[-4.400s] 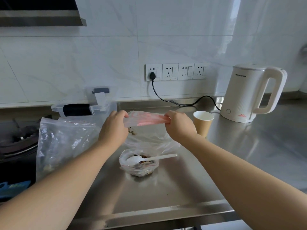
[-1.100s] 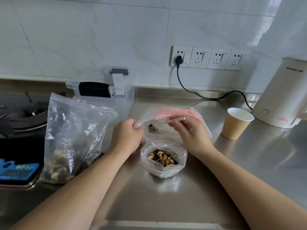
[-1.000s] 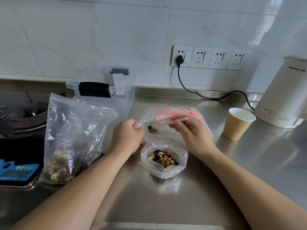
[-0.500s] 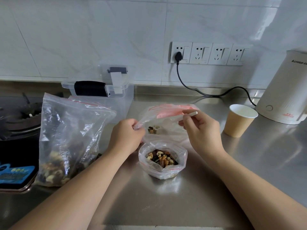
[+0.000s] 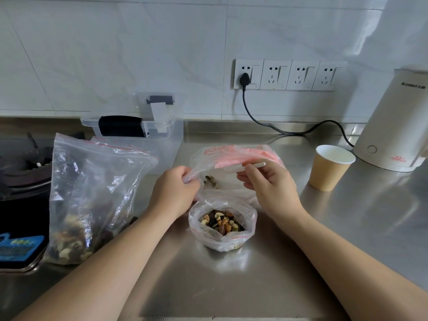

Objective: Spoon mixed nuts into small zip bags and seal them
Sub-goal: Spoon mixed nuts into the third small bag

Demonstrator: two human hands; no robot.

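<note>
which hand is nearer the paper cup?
Right. The right hand, holding a white spoon, sits just left of the paper cup; the left hand is farther left, pinching the small zip bag.

The right hand has drawn the spoon partway from the small bag.

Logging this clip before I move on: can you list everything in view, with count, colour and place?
small zip bag: 1, clear with pink strip, held up behind the bowl
spoon: 1, white, inside that bag's mouth
bowl of nuts: 1, lined with clear plastic, counter centre
large nut bag: 1, clear, standing at left
storage box: 1, clear, back left
paper cup: 1, tan, right
kettle: 1, cream, far right
sockets: 4, white, on wall, one with a black plug
stove: black, far left
hands: left pinches the bag's edge; right holds the spoon
</note>
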